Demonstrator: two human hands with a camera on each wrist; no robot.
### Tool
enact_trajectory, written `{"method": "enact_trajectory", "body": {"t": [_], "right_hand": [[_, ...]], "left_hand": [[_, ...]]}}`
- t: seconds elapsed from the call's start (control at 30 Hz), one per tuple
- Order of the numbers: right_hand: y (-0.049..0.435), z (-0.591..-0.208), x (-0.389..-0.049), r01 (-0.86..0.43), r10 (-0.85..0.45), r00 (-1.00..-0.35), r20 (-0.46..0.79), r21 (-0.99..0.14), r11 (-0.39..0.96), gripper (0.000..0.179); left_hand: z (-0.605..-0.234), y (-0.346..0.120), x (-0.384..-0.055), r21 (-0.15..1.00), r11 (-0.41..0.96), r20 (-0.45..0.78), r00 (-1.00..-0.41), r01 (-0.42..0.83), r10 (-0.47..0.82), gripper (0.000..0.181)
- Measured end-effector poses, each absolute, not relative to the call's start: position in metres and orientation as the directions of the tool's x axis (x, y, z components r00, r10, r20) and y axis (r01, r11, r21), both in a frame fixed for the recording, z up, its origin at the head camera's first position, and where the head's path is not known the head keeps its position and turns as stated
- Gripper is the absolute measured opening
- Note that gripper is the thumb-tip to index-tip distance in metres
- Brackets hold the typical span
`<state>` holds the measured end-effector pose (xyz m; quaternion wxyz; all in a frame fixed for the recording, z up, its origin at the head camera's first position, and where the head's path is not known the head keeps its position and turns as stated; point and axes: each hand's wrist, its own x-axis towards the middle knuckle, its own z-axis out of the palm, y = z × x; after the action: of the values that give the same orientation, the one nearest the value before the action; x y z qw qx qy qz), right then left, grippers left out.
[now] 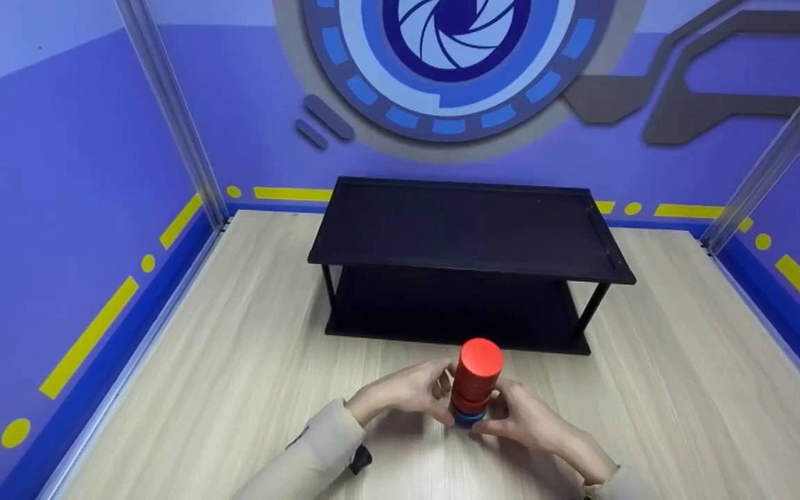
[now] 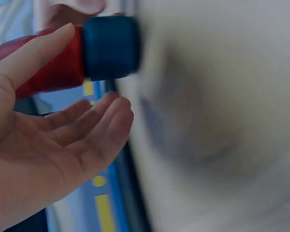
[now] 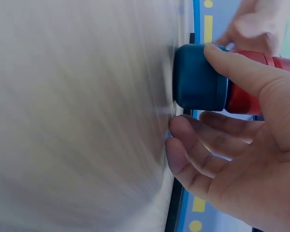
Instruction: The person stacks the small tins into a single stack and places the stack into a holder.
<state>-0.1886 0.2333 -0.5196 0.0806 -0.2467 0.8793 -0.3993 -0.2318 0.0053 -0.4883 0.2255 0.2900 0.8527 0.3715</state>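
A red bottle-like cylinder point(image 1: 478, 382) stands upright on the wood-grain table, its blue end point(image 3: 195, 77) downward. To its left, my left hand point(image 1: 407, 390) has its thumb against the red part in the left wrist view. The other left fingers point(image 2: 104, 128) are loosely bent, with a gap between them and the cylinder. On the opposite side is my right hand point(image 1: 535, 420), its thumb lying at the blue end. Its remaining fingers point(image 3: 179, 154) are relaxed and apart from the cylinder, near the tabletop. Part of the red body is hidden by the hands in both wrist views.
Behind the cylinder stands a black two-tier rack point(image 1: 469, 226) with thin posts and a lower shelf point(image 1: 442, 305). Blue-purple panels point(image 1: 247, 104) with yellow markings enclose the table point(image 1: 233, 333). A small black object point(image 1: 360, 460) is by the left sleeve.
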Motion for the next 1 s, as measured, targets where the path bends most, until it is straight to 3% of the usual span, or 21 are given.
{"method": "enact_trajectory", "body": {"t": [0.27, 0.7, 1.0], "right_hand": [[0.233, -0.52, -0.191, -0.388, -0.508, -0.859, 0.063, -0.729, 0.564, 0.052], [0.23, -0.52, -0.193, -0.409, -0.529, -0.844, 0.086, -0.742, 0.531, 0.045], [0.229, -0.508, -0.204, -0.439, -0.508, -0.854, 0.112, -0.68, 0.588, 0.035]], "left_hand": [[-0.504, 0.013, -0.231, 0.819, 0.47, -0.103, -0.722, 0.329, 0.685, 0.058], [-0.509, 0.015, -0.229, 0.806, 0.474, -0.069, -0.739, 0.354, 0.67, 0.055], [-0.496, 0.014, -0.237, 0.781, 0.508, -0.073, -0.754, 0.364, 0.653, 0.05]]}}
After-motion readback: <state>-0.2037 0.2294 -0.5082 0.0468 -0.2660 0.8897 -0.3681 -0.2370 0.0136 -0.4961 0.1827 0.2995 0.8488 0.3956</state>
